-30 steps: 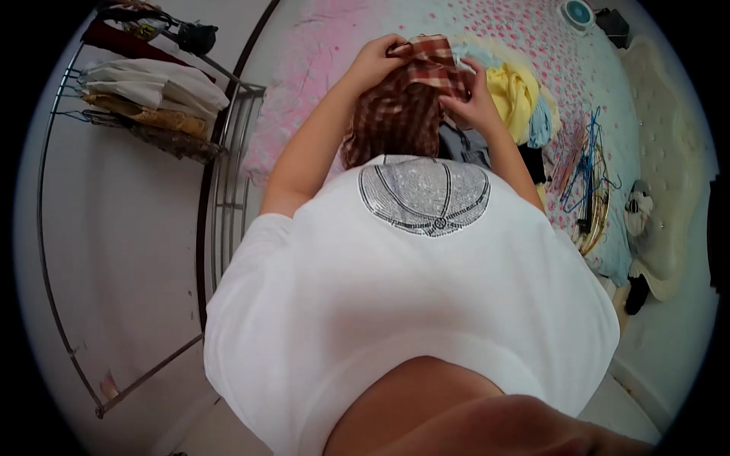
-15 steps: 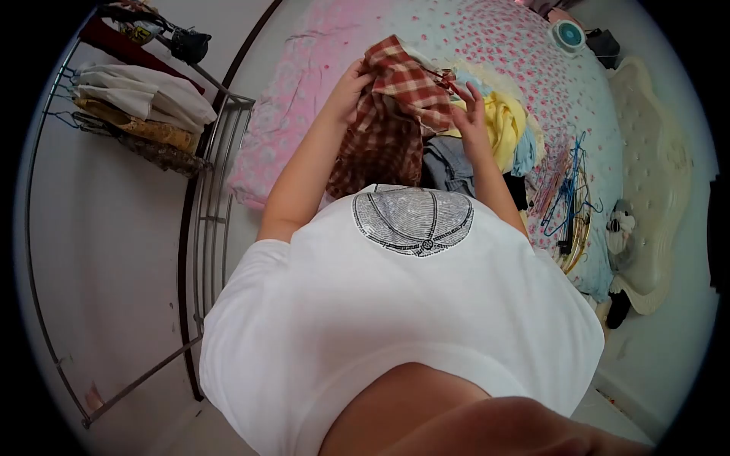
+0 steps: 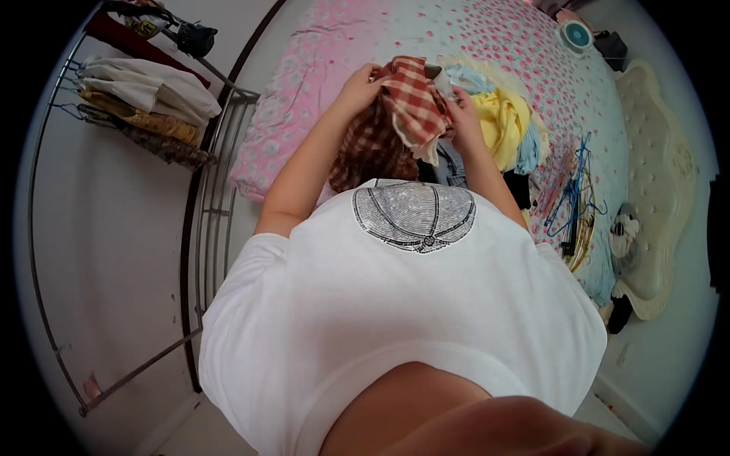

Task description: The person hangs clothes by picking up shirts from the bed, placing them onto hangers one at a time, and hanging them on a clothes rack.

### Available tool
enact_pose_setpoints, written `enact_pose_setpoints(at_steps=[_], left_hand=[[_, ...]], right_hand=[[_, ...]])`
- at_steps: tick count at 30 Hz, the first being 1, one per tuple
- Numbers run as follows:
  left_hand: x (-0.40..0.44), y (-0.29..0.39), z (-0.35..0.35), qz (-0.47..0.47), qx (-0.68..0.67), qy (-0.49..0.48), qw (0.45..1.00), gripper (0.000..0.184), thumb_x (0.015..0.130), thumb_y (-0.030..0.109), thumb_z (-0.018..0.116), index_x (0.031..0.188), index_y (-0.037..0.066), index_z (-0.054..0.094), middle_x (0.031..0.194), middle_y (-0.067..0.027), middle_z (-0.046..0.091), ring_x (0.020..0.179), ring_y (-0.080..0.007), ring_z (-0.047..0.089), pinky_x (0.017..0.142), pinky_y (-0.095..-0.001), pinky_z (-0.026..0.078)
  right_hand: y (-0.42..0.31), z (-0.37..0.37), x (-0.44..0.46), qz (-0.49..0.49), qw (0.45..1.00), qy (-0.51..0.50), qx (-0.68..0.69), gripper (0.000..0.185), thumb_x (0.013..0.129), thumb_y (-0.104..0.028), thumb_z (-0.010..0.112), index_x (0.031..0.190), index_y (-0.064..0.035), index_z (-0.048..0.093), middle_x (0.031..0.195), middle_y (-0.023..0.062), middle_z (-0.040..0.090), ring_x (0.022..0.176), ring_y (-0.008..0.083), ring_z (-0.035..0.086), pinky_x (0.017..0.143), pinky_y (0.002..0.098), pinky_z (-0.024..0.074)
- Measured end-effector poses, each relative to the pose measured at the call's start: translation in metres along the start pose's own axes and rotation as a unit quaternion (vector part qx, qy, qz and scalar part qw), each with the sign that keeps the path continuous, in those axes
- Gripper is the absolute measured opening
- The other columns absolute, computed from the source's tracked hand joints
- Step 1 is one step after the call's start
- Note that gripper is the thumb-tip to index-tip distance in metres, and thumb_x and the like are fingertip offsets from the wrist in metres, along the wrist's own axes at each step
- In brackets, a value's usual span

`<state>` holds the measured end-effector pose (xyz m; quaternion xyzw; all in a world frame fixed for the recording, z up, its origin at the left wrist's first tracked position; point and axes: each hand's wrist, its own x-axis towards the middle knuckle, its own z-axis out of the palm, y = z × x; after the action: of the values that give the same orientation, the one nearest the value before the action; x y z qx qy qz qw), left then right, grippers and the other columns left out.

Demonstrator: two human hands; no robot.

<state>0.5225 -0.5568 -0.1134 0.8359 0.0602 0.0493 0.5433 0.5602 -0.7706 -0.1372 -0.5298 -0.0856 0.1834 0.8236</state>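
Note:
A red and white plaid garment [image 3: 414, 102] hangs bunched between my two hands above the near part of the bed. My left hand [image 3: 363, 87] grips its upper left part, with the fingers partly hidden in the cloth. At the right edge of the cloth, my right hand [image 3: 464, 118] has its fingers closed on the garment. Beyond my right hand lies a pile with a yellow garment [image 3: 503, 125] and a light blue one [image 3: 528, 150]. Grey-blue cloth [image 3: 450, 163] shows below the plaid fabric, close to my chest.
Blue and other hangers [image 3: 574, 194] lie on the floral bed [image 3: 411, 30] at the right, by a tufted headboard [image 3: 646, 182]. On the left stands a metal rack [image 3: 38, 228] with hanging clothes [image 3: 152, 87]. A small round fan [image 3: 576, 35] is at the upper right.
The plaid garment was raised and spread, and now hangs lower and more gathered. My right hand, with fingers apart half a second ago, has closed on its right edge.

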Motion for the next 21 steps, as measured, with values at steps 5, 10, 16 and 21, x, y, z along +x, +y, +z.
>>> enact_pose_setpoints(at_steps=[5,10,16,21], left_hand=[[-0.015,0.015,0.016,0.044,-0.133,-0.053,0.989,0.052,0.08,0.032,0.057,0.121,0.003,0.041,0.113,-0.015,0.048,0.102,-0.0239,0.049,0.085,-0.0325,0.039],[-0.03,0.039,0.029,0.16,-0.087,-0.134,0.974,0.066,0.074,0.03,0.063,0.128,0.006,0.033,0.133,-0.0148,0.026,0.125,-0.0268,0.025,0.1,-0.0328,0.025],[-0.027,0.039,0.04,0.151,-0.067,-0.106,0.981,0.052,0.066,0.001,0.055,0.116,0.003,0.042,0.111,-0.0115,0.047,0.105,-0.019,0.045,0.091,-0.0284,0.036],[-0.024,0.02,0.027,0.097,-0.056,-0.038,0.993,0.024,0.067,-0.002,0.047,0.089,0.002,0.055,0.08,-0.0068,0.056,0.071,-0.0156,0.054,0.066,-0.0265,0.044]], right_hand=[[-0.018,-0.005,-0.008,-0.041,0.996,0.081,-0.009,0.04,0.081,-0.006,0.053,0.118,-0.0016,0.037,0.095,0.0105,0.056,0.079,0.0152,0.058,0.067,0.0258,0.0479],[-0.036,0.017,-0.026,-0.044,0.998,0.019,0.04,0.051,0.08,-0.004,0.056,0.124,-0.0013,0.03,0.105,0.0108,0.052,0.087,0.0164,0.055,0.072,0.0274,0.0476],[-0.023,0.018,-0.026,-0.045,0.998,-0.046,0.014,0.058,0.079,0.0,0.053,0.13,-0.0016,0.024,0.119,0.011,0.041,0.102,0.0167,0.047,0.084,0.0285,0.0412],[-0.031,0.001,-0.024,-0.033,0.999,0.013,-0.021,0.04,0.08,0.001,0.046,0.12,-0.0019,0.038,0.099,0.0079,0.049,0.078,0.013,0.051,0.07,0.0254,0.0433]])
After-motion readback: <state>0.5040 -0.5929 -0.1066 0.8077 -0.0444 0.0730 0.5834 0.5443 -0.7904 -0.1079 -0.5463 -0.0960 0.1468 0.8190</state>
